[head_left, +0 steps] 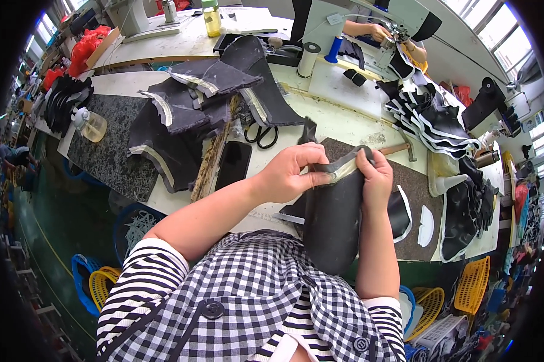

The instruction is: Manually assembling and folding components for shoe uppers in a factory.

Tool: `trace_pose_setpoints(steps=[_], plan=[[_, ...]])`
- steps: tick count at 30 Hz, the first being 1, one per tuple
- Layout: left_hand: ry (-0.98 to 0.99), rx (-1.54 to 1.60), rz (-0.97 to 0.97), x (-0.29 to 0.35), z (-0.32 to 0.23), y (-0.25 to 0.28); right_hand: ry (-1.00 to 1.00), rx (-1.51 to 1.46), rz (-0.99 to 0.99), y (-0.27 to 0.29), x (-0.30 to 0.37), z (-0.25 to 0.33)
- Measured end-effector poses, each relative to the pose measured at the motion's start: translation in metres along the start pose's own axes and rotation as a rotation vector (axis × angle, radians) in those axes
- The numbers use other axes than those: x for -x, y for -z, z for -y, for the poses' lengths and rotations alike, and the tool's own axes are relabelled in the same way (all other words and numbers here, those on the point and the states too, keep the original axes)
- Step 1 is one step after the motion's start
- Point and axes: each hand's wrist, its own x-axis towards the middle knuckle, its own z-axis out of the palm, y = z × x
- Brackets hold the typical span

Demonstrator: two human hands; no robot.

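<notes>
A black leather piece [332, 226] hangs curved in front of my body, a pale strip running along its top edge. My left hand [296, 172] pinches that edge between thumb and fingers. On the other end of the strip, my right hand [376, 178] is closed, its thumb on the folded edge. Beneath lies a dark speckled board [420, 181]. A hammer [400, 148] with a wooden handle rests just beyond my right hand. To the left of my left hand are a black phone [234, 163] and black-handled scissors [261, 136].
Dark leather pieces [187, 114] with pale strips pile up at the left. A glue bottle [91, 125] stands beyond them. White-edged black pieces [432, 120] are stacked at the right. Across the table, a co-worker's hand [377, 31] is at a sewing machine [393, 45]. Yellow baskets [472, 283] stand below.
</notes>
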Motion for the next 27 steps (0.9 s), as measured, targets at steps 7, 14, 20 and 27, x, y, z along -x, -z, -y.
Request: trace_pose_setpoints(steps=[7, 14, 20, 27], plan=[[0.435, 0.171, -0.135, 0.0, 0.001, -0.001, -0.026, 0.109, 0.044, -0.007, -0.004, 0.004], [0.398, 0.162, -0.257, 0.001, 0.009, -0.011, 0.109, 0.154, 0.12, -0.016, 0.006, 0.015], [0.259, 0.277, -0.273, 0.002, 0.003, -0.018, 0.12, 0.13, 0.028, -0.015, 0.006, 0.0], [0.246, -0.27, -0.088, 0.015, 0.002, 0.007, 0.033, 0.112, 0.112, 0.003, -0.006, -0.015]])
